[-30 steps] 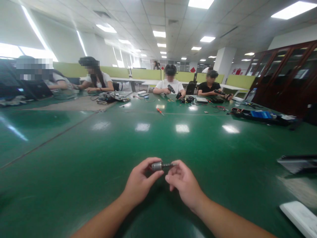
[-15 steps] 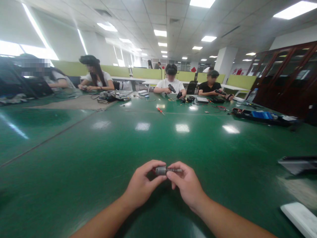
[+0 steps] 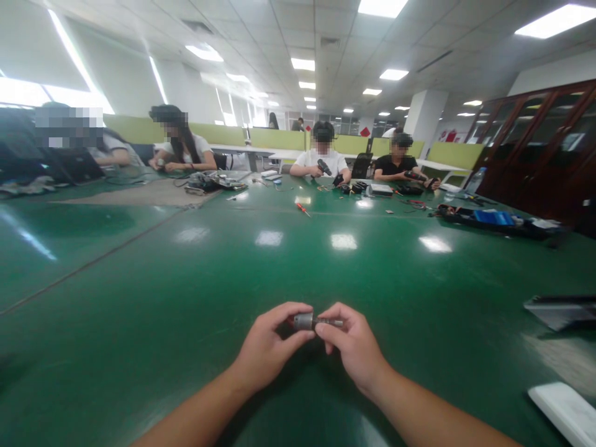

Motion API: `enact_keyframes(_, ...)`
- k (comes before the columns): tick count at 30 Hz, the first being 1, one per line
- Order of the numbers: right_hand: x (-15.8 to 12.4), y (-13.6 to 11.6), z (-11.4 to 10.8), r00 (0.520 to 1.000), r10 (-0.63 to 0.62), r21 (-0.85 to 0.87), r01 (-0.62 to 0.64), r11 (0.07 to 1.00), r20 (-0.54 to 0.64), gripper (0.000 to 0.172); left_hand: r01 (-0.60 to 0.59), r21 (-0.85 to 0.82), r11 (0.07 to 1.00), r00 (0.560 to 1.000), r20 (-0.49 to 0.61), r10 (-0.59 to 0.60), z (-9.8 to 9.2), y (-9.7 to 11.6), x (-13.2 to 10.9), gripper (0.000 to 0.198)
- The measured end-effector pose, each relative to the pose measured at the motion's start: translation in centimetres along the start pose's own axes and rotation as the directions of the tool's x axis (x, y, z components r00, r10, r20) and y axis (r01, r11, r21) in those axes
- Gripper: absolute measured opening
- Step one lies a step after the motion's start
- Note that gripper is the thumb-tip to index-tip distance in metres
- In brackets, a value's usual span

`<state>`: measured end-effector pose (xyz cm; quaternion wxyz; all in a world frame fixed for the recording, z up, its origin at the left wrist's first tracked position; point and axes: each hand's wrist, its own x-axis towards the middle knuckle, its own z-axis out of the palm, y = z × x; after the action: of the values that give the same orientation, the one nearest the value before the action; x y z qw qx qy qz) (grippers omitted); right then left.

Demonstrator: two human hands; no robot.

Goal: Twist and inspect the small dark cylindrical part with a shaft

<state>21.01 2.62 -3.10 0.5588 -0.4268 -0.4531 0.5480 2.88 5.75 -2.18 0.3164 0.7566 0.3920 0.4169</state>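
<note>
A small grey metal cylinder point(image 3: 303, 321) with a thin stepped metal shaft point(image 3: 334, 323) is held level in front of me, over the green table point(image 3: 298, 273). My left hand point(image 3: 267, 344) is closed around the cylinder, thumb below and fingers above. On the other side, the thumb and fingers of my right hand point(image 3: 351, 341) pinch the shaft where it leaves the cylinder. The shaft's end points right, against my right fingers. My left palm hides the cylinder's far left end.
An orange-handled screwdriver point(image 3: 303, 210) lies further up the table. To the right are a black tray with a blue item point(image 3: 493, 217), a dark flat object point(image 3: 559, 310) and a white object point(image 3: 563, 406). Several people sit opposite; one holds a power drill point(image 3: 325, 166).
My right thumb and fingers have shifted very slightly along the shaft, away from the cylinder. My left hand keeps the same hold.
</note>
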Motion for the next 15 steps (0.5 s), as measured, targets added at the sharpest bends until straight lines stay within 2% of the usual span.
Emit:
enact_keyframes(8, 0.04, -0.13, 0.11, 1.000, 0.012, 0.043, -0.012, 0.999, 0.000, 0.023, 0.007, 0.027, 1.000, 1.000, -0.002, -0.007, -0.09, 0.02, -0.14, 0.026)
enact_keyframes(15, -0.11, -0.16, 0.06, 1.000, 0.002, 0.045, -0.002, 0.999, 0.015, 0.024, -0.061, 0.038, 0.997, 0.998, -0.015, 0.062, -0.11, -0.09, -0.35, 0.024)
